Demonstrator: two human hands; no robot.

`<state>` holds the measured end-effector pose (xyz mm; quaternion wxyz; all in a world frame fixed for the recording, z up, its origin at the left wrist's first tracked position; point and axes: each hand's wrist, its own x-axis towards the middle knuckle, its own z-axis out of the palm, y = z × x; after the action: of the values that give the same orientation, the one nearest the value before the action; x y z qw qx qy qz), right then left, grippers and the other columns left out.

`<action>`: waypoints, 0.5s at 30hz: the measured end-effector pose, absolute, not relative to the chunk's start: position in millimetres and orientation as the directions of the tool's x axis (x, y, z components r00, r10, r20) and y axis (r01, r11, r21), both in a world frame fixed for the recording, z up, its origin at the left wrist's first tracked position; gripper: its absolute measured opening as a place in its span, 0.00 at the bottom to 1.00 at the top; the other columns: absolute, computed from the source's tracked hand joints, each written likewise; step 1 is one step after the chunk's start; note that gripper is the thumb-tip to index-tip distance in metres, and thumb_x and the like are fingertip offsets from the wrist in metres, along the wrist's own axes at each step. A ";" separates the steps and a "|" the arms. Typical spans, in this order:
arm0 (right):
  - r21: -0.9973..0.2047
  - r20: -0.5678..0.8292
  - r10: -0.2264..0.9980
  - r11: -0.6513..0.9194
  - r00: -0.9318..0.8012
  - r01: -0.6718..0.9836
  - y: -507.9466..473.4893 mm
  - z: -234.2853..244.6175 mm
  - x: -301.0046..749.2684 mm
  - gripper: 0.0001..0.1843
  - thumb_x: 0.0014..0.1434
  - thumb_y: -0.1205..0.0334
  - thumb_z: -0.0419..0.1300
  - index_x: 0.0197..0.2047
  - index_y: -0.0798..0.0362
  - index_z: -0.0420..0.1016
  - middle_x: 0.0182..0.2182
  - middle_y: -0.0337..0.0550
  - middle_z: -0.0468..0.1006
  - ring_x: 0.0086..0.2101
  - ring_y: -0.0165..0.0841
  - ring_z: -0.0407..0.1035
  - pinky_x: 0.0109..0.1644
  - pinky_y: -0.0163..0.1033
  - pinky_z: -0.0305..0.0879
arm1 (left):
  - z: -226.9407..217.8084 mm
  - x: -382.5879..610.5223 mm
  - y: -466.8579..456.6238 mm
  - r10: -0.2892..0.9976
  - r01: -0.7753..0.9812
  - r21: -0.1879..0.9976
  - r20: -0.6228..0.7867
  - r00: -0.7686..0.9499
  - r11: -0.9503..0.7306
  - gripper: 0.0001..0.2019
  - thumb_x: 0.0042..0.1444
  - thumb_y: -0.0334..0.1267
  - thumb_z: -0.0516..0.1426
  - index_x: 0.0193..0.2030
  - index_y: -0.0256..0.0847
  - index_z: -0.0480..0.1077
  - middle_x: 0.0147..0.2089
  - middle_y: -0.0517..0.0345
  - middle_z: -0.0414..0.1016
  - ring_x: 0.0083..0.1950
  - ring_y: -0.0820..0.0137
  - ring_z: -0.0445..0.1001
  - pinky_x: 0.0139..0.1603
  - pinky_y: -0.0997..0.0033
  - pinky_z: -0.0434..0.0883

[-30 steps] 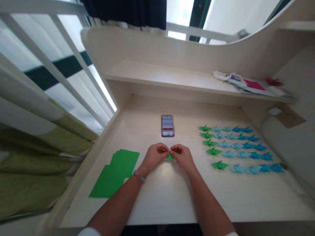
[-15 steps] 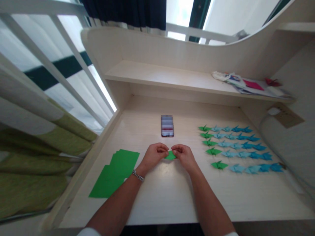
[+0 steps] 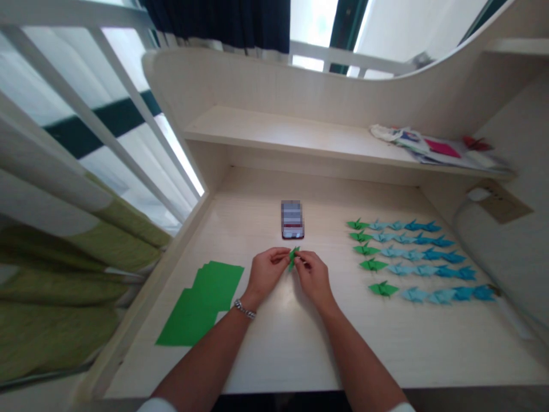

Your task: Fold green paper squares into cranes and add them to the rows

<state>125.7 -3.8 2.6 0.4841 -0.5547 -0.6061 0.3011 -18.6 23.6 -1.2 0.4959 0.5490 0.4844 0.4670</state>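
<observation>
A small folded piece of green paper [image 3: 293, 258] is pinched between both hands, narrow and pointed at its top. My left hand [image 3: 268, 273] closes its fingertips on the paper's left side. From the right, my right hand [image 3: 315, 277] grips it with curled fingers, which partly cover it. Left of my hands lie flat green paper sheets [image 3: 201, 303], overlapping one another. On the right stand rows of folded paper cranes: green cranes [image 3: 383, 288] at the left end, light blue cranes [image 3: 414, 294] in the middle, darker blue cranes [image 3: 484, 293] at the right end.
A phone [image 3: 292, 220] with a blurred screen lies just beyond my hands. Papers [image 3: 429, 146] are piled on the shelf [image 3: 274, 129] above the desk. A cable [image 3: 455, 220] runs from the wall socket [image 3: 500, 200] down the right side. Curtains [image 3: 64, 286] hang at the left.
The green paper has turned from lying broad and level to a narrow, upright position, its tip now pointing away from me. Both hands have shifted slightly, with the right one moving left.
</observation>
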 end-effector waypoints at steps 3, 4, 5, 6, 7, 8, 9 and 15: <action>-0.965 0.138 0.986 0.115 0.088 0.234 1.2 -2.0 124.7 0.16 0.58 0.56 0.54 0.45 0.51 0.77 0.42 0.47 0.78 0.42 0.37 0.71 0.45 0.41 0.68 | 0.5 -15.2 18.8 0.984 0.110 0.988 0.094 0.150 -0.112 0.12 0.53 0.37 0.57 0.43 0.37 0.75 0.44 0.50 0.78 0.44 0.66 0.76 0.50 0.64 0.72; -0.979 0.099 0.992 0.082 0.083 0.189 2.9 -3.3 125.8 0.16 0.58 0.55 0.55 0.45 0.52 0.77 0.41 0.46 0.79 0.41 0.37 0.71 0.46 0.42 0.67 | 1.0 -14.3 17.5 0.980 0.127 0.982 0.117 0.161 -0.138 0.12 0.54 0.37 0.56 0.43 0.38 0.75 0.45 0.51 0.78 0.46 0.66 0.76 0.52 0.64 0.71; -0.987 0.067 0.995 0.055 0.075 0.152 4.5 -4.4 127.4 0.17 0.57 0.54 0.56 0.45 0.52 0.77 0.41 0.46 0.79 0.41 0.38 0.72 0.46 0.42 0.67 | 1.6 -13.7 16.5 0.976 0.141 0.977 0.136 0.169 -0.161 0.12 0.55 0.36 0.55 0.44 0.39 0.75 0.45 0.52 0.78 0.47 0.66 0.75 0.53 0.64 0.70; -0.991 0.045 0.996 0.035 0.071 0.128 5.9 -5.6 129.2 0.16 0.55 0.54 0.58 0.44 0.52 0.78 0.40 0.45 0.79 0.40 0.38 0.72 0.46 0.43 0.67 | 2.1 -13.4 15.9 0.973 0.151 0.973 0.150 0.175 -0.177 0.12 0.56 0.36 0.54 0.44 0.39 0.75 0.46 0.52 0.78 0.47 0.66 0.75 0.53 0.64 0.69; -0.993 0.028 0.997 0.019 0.071 0.116 7.1 -6.8 131.1 0.16 0.53 0.54 0.59 0.42 0.52 0.78 0.39 0.45 0.80 0.39 0.38 0.72 0.46 0.43 0.67 | 2.7 -13.7 15.8 0.971 0.160 0.970 0.155 0.181 -0.185 0.12 0.56 0.36 0.54 0.44 0.40 0.75 0.45 0.52 0.78 0.47 0.66 0.75 0.52 0.65 0.70; -0.994 0.012 0.997 0.003 0.079 0.111 8.1 -8.0 133.0 0.15 0.52 0.55 0.61 0.41 0.53 0.79 0.37 0.45 0.80 0.38 0.38 0.72 0.45 0.43 0.68 | 3.5 -14.5 16.1 0.971 0.174 0.967 0.155 0.180 -0.187 0.12 0.56 0.36 0.55 0.44 0.40 0.75 0.45 0.53 0.78 0.46 0.66 0.75 0.50 0.66 0.70; -0.994 -0.009 0.996 -0.019 0.093 0.107 8.8 -9.1 134.7 0.14 0.51 0.56 0.61 0.39 0.53 0.79 0.36 0.45 0.80 0.37 0.38 0.72 0.43 0.42 0.68 | 4.6 -15.9 16.8 0.974 0.198 0.963 0.153 0.165 -0.185 0.11 0.55 0.37 0.55 0.43 0.40 0.76 0.44 0.53 0.78 0.44 0.66 0.75 0.48 0.66 0.71; -0.984 -0.174 0.984 -0.172 0.033 -0.051 8.4 -7.8 140.7 0.14 0.46 0.54 0.64 0.33 0.56 0.80 0.29 0.45 0.79 0.28 0.34 0.70 0.33 0.39 0.69 | 12.9 -26.0 23.5 0.975 0.336 0.915 0.214 0.064 -0.223 0.11 0.48 0.38 0.62 0.40 0.43 0.76 0.44 0.53 0.76 0.44 0.65 0.73 0.41 0.69 0.71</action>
<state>140.7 8.4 -7.8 0.4757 -0.5385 -0.4330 0.5443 -26.0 23.5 12.9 0.3533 0.6381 0.5137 0.4518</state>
